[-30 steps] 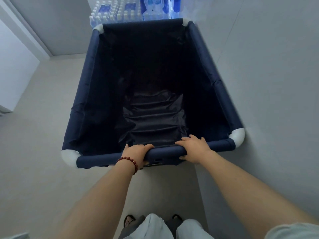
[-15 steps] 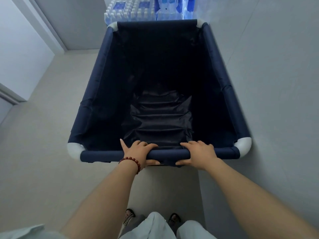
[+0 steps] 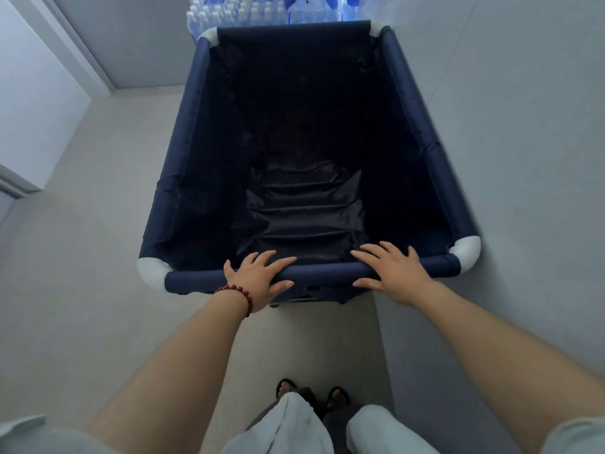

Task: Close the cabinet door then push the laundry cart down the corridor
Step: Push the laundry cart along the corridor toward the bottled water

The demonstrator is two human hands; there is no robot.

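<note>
The navy fabric laundry cart (image 3: pixel 203 132) with white corner pieces fills the middle of the view, and its dark liner looks empty. Both hands rest on its near rail. My left hand (image 3: pixel 258 278), with a red bead bracelet at the wrist, lies over the rail left of centre, thumb underneath. My right hand (image 3: pixel 391 270) lies over the rail right of centre. On both hands the fingers are stretched and spread across the top, in a loose hold. No cabinet door is clearly in view.
Shrink-wrapped packs of water bottles (image 3: pixel 248 11) stand right behind the cart's far end. A grey wall (image 3: pixel 523 126) runs close along the cart's right side. A white door frame and panel (image 3: pixel 39 103) are on the left, with pale floor (image 3: pixel 82 273) between. My feet show at the bottom.
The cart has rolled forward toward the water bottles and the view has shifted right. The fingers of both hands have straightened from a wrapped grip to a flatter, looser hold on the rail.
</note>
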